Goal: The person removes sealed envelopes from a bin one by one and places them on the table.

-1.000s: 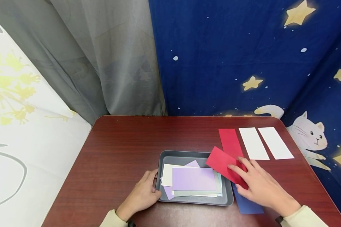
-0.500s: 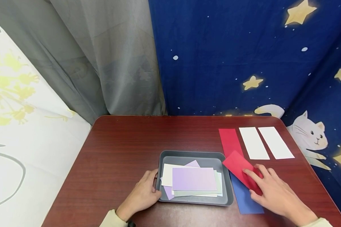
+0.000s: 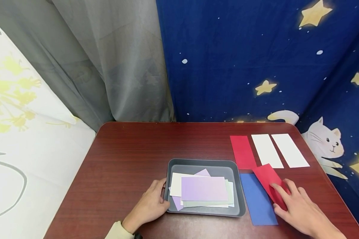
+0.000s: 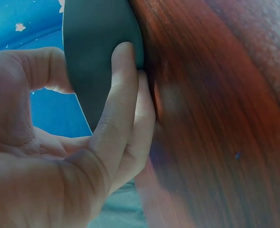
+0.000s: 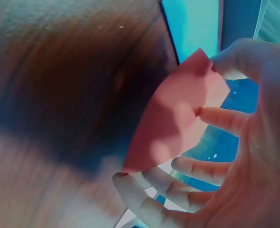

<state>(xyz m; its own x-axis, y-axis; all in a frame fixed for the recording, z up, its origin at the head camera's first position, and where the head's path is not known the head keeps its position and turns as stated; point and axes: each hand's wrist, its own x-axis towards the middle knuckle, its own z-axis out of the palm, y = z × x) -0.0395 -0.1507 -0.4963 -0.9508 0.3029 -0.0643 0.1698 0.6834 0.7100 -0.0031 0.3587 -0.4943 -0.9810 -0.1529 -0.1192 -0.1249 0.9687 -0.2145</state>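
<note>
My left hand (image 3: 148,204) grips the left edge of a dark grey tray (image 3: 206,162); in the left wrist view its fingers (image 4: 123,95) lie along the tray's outer wall. Several pale cards lie overlapped inside the tray, a lilac card (image 3: 202,188) on top. To the right, my right hand (image 3: 302,209) holds a red card (image 3: 269,181) by its edges, tilted above the table, and bowed in the right wrist view. Under its left side lies a blue card (image 3: 257,199), flat beside the tray.
Another red card (image 3: 243,152) and two white cards (image 3: 267,151) lie in a row at the back right of the brown table (image 3: 131,149). A grey curtain (image 3: 131,66) and a blue starry curtain (image 3: 215,59) hang behind the table.
My right hand has carried the red card rightward from over the tray's right edge, uncovering more of the blue card and the flat red one. The left hand and tray have stayed put.
</note>
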